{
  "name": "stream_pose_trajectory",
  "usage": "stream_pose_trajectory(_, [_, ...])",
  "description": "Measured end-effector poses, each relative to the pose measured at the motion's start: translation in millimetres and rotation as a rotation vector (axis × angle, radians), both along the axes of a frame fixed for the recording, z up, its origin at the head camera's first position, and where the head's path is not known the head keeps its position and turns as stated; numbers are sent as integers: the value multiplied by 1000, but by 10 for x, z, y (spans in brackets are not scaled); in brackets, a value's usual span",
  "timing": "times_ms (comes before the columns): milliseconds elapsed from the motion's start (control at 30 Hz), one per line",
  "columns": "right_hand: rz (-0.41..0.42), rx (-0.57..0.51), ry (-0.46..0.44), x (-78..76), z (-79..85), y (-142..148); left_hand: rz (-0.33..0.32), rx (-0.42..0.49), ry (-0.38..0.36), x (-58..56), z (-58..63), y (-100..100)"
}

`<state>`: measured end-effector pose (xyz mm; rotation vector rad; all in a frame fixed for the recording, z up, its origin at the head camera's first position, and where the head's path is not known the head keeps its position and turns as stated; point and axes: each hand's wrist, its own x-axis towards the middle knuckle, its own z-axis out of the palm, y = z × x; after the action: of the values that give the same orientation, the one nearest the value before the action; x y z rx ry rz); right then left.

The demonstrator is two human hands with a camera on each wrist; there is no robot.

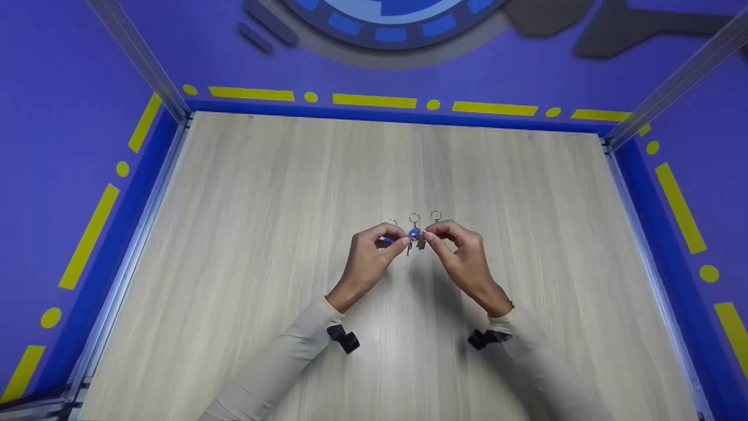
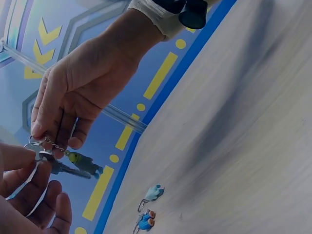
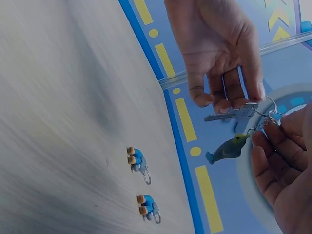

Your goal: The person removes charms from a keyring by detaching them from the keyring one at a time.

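Observation:
Close over the wooden table, both hands hold one small bunch of keys. My left hand (image 1: 371,254) pinches a key (image 3: 226,116) near its bow between thumb and forefinger. The fingertips of my right hand (image 1: 464,257) pinch the key ring (image 3: 273,105) and its fine chain. From the chain hangs a small animal-shaped charm (image 3: 229,147), yellow at the head and grey-green on the body. The fingers partly hide the ring. Beyond the hands, keyrings with blue charms lie on the table, among them a blue charm (image 1: 414,233) and, in the right wrist view, a blue-and-brown charm (image 3: 136,158).
The pale wooden table (image 1: 280,234) is bordered by blue panels (image 1: 374,76) with yellow markings and metal posts. Another split ring (image 1: 436,215) shows just past the right hand. A second blue-and-brown charm (image 3: 148,206) lies near the first.

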<state>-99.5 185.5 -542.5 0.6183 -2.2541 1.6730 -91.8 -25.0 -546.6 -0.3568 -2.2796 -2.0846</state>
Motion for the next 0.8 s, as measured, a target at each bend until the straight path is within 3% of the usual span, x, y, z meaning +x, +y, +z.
stream_pose_trajectory(167, [-25,41,53,-1,-6,-18,40,27,65,-15,22,21])
stream_pose_trajectory(400, [-2,13,59,-4,2,-3,71,37,156,-22,26,30])
stream_pose_trajectory(633, [21,53,120,-9,-14,29,31,-107,318,-31,60,12])
stream_pose_trajectory(800, [12,89,135,10,-33,38,9,-180,331,-38,87,24])
